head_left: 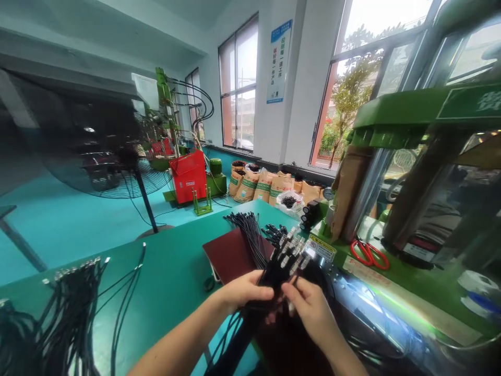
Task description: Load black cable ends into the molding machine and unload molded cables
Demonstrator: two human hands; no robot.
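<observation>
A thick bundle of black cables with silvery metal ends is held in front of me, the ends pointing up and away. Wrapped around the bundle from the left is my left hand, its thumb lying across the cables. My right hand is closed at the bundle's right side, thumb and fingers pinched just below the metal ends. Whether it grips one cable or several is hidden. Just beyond, more black cables lie across a dark red board on the green table.
A green press machine stands close on my right, with red-handled scissors on its base. More black cables lie at the table's left. Behind are a large fan, a red machine cabinet and several filled sacks.
</observation>
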